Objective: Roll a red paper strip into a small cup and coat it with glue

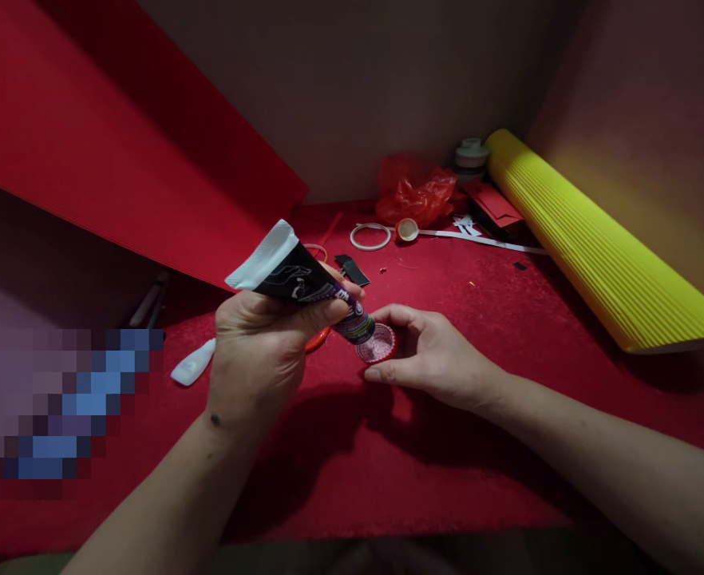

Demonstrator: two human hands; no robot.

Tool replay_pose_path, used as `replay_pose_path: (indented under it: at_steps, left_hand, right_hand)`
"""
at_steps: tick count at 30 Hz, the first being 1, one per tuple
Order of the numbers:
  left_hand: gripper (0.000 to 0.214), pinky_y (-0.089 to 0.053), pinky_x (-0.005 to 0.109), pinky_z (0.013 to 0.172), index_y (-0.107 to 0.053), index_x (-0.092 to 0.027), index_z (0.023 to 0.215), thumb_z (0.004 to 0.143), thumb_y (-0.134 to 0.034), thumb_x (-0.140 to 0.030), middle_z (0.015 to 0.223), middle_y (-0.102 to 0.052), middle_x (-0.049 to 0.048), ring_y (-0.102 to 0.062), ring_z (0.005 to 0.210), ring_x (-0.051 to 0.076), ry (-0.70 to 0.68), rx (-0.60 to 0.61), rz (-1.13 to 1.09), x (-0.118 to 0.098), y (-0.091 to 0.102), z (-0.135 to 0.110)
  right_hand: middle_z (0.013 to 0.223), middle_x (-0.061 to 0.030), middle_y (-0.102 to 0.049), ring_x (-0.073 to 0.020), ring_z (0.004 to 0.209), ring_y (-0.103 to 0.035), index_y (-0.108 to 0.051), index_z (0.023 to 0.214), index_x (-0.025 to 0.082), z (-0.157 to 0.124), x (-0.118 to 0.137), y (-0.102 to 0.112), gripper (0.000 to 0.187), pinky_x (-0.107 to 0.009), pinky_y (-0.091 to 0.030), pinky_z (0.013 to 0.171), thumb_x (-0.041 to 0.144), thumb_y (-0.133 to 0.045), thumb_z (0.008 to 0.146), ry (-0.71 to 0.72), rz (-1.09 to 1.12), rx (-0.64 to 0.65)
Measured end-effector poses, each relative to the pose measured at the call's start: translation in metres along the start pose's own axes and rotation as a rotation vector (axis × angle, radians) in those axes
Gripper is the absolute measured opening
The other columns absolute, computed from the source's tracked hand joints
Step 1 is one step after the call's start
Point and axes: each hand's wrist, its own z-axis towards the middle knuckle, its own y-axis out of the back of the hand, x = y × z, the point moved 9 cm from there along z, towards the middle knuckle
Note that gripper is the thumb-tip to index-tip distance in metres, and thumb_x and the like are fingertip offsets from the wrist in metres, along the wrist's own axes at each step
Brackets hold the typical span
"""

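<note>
My left hand [262, 343] is wrapped round a black and white glue tube [295, 275], tilted with its nozzle down to the right. The nozzle end touches a small round red ribbed disc [379, 343] lying on the red felt surface [448, 295]. My right hand [429, 351] curls round that disc, thumb and forefinger pinching its rim from the right. An orange-red handle [317, 339] peeks out under my left hand.
A small white cap or bottle [193, 366] lies left of my left hand. A red corrugated sheet [118, 152] leans at the left, a yellow corrugated roll [597, 247] at the right. Farther back lie a white ring [369, 236], a red plastic bag [415, 196], paper scraps and tape.
</note>
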Motion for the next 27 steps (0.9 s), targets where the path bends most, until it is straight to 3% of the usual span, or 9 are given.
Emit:
replay_pose_path:
  at_steps: [27]
  left_hand:
    - [0.016,-0.059,0.025,0.076,-0.073,-0.020,0.072,0.070,-0.072,-0.004,0.079,-0.073,-0.0018,-0.070,0.080,0.018,-0.082,0.056,0.115,-0.0048,-0.0022,-0.0010]
  right_hand:
    - [0.072,0.0040,-0.058,-0.0093,0.066,-0.052,-0.059,0.087,0.014,-0.0012,-0.0026,-0.0047,0.036,-0.024,-0.041,0.064,0.009,-0.077,0.056,-0.051,0.086,0.014]
